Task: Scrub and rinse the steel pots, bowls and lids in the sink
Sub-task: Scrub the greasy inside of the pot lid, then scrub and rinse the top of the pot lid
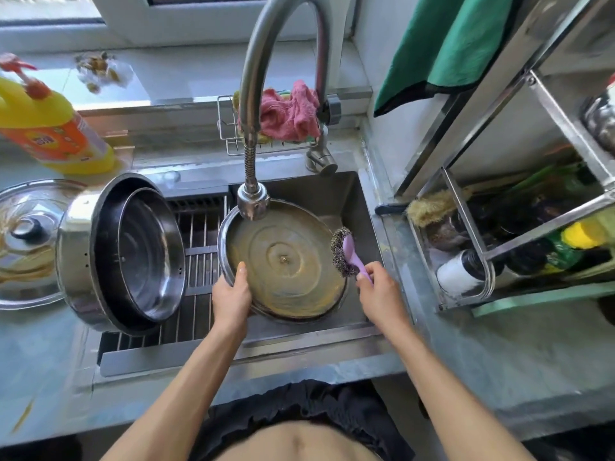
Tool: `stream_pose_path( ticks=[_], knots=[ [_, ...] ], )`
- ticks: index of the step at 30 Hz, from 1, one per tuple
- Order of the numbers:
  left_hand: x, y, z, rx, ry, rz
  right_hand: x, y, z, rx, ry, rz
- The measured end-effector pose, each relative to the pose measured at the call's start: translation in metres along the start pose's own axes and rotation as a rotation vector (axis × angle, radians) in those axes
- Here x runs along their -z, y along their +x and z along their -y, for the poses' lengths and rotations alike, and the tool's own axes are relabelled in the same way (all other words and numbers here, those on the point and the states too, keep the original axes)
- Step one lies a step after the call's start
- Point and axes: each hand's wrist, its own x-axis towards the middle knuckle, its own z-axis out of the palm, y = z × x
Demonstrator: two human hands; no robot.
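- Lid [286, 261]: round steel lid, underside up, coated with a brownish film; sits tilted in the sink [352, 194] basin, directly below the tap head [253, 201]. No water is visibly running.
- Handling, judged: thin sheet steel, stiff and fairly light; the wet, greasy film likely makes it slippery, so the rim is the sound place to hold, thumb inside and fingers behind the edge.
- Left hand [231, 291]: grips the lid's near-left rim, thumb pressed flat on the inner face, remaining fingers curled out of sight behind the edge. Forearm rises straight from the near edge of the counter [466, 357].
- Right hand [377, 284]: fingers closed round the purple handle of the scrubber [344, 254]; the steel-wool head lies just beyond the fingertips, at the lid's right rim, seemingly touching it. Wrist angled inward towards the lid.
- Pot [113, 254]: large steel pot lying on its side on the rack, left of the left hand, with a bowl [151, 251] nested inside; both well apart from the fingers.
- Second lid [26, 241]: on the counter far left, soiled, knob up.
- Detergent bottle [53, 128]: yellow, beyond the pot, far from either hand.
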Motion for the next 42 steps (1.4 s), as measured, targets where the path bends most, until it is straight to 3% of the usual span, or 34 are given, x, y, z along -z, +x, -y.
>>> stream_pose_path(
  ticks=[5,12,22,28,34,37,42],
  knots=[
    [-0.022,0.002,-0.011,0.125,-0.045,0.089,0.028,0.017,-0.024,-0.043,-0.046,-0.146],
    [-0.047,-0.001,-0.019,0.255,-0.113,0.122,0.039,0.041,-0.042,-0.169,-0.093,-0.114],
    [-0.042,-0.001,-0.014,0.293,-0.114,0.113,0.022,0.033,-0.038,-0.125,-0.14,-0.3],
    [-0.038,-0.005,-0.018,0.274,-0.123,0.122,0.023,0.016,-0.039,0.027,-0.1,-0.397],
    [-0.019,-0.001,-0.04,0.139,-0.014,0.137,0.01,0.029,-0.009,0.222,-0.043,-0.249],
    [-0.001,0.006,-0.061,0.03,0.085,0.158,0.007,0.058,0.027,0.175,-0.074,-0.078],
    [0.014,0.019,-0.096,-0.039,0.275,0.201,0.007,0.114,0.091,0.176,-0.072,0.045]
  ],
)
